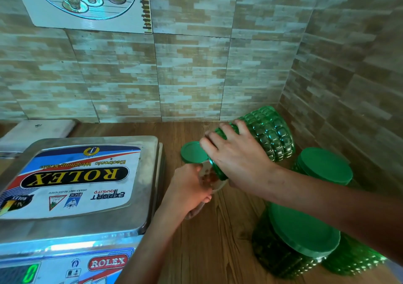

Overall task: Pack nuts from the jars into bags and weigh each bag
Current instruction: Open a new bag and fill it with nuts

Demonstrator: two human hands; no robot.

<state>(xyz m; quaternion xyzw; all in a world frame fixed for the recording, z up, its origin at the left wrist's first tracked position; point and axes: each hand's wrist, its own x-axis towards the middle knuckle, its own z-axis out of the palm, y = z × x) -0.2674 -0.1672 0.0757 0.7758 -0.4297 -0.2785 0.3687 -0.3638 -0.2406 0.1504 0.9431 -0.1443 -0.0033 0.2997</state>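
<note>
- Now the jar (268,135) hangs tipped, mouth down, just right of the scale (148,174). The right hand (237,155) grips it near the neck, fingers spread and curled over the bumpy wall.
- The left hand (187,187), also just right of the scale, holds the bag (219,185) under the jar's mouth, fingers curled on the film. Nuts (209,177) show inside.
- The jar looks like stiff, light plastic, and its bumps should aid grip. A hold near the neck steers the pour.
- The bag looks thin, limp and slippery, so it is best pinched at the rim and supported beneath as it fills.
</note>
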